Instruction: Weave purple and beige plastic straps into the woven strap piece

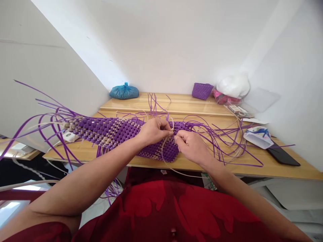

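Observation:
A long woven piece of purple and beige plastic strips [111, 131] lies across the wooden table [191, 164], with loose purple strips fanning out at both ends. My left hand [153, 130] pinches a beige strip [165, 148] at the woven edge, fingers closed on it. My right hand [190, 145] sits just right of it, fingertips pinched on the same strip where the two hands meet. The strip loops down below the table edge.
At the back stand a blue bag [124, 91], a small purple woven basket [202, 90] and a white plastic bag [233, 85]. A white packet [257, 136] and a black phone [282, 155] lie at the right. Walls close in on both sides.

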Available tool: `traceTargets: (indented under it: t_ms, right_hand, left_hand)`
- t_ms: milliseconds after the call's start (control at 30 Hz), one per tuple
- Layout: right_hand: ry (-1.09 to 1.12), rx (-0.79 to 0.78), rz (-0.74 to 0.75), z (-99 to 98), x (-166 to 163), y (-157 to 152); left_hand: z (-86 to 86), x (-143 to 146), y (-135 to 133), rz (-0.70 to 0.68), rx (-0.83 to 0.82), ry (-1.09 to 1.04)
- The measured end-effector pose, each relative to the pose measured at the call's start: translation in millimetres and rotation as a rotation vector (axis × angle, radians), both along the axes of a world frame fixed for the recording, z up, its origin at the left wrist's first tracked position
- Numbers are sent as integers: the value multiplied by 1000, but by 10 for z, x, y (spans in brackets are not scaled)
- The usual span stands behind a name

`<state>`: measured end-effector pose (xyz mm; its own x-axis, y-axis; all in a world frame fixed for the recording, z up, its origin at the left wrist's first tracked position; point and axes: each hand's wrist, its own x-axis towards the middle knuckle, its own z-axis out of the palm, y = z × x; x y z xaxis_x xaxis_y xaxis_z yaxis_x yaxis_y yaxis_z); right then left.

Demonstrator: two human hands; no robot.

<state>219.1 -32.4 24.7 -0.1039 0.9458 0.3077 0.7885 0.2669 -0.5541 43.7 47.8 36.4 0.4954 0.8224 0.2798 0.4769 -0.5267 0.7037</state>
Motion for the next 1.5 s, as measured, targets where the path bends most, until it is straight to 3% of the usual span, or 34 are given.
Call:
traceTargets:
  t_ms: [300,500,600,700,867,967,1100,1167,1233,1300,1400,1500]
  right_hand:
    - [39,36,12,-192,19,-58]
    - [-158,88,-35,-271,80,-178]
    - [-322,249,-106,-165,103,-310]
    - [-284,404,-114,-69,37,-409]
    - [-79,53,91,-262,-258,-340]
    - [70,-35,122,-390,-377,-301]
    - [389,-274,259,-261,-303,-411]
    - [326,-155,204,-91,-172,-473]
    - [100,99,125,91,-32,-503]
    - [-144,235,149,227,62,-505]
    - [-285,153,227,252,46,-487]
    - [-114,-15,167,54,-111,-439]
  left_hand:
    - [17,2,-4,30,-15,49]
    - [2,35,18,63,-4,111]
    - [14,45,1,85,16,135]
    - [31,53,-19,101,24,157]
    - [41,50,-36,140,34,193]
    - [36,46,-51,142,53,203]
    - [32,47,-70,144,63,203]
    - [28,46,-67,146,66,206]
    - [18,42,-53,140,78,211]
    - [2,36,-32,139,89,212]
    - [-16,28,-11,138,95,203]
    - [-16,28,-11,149,90,207]
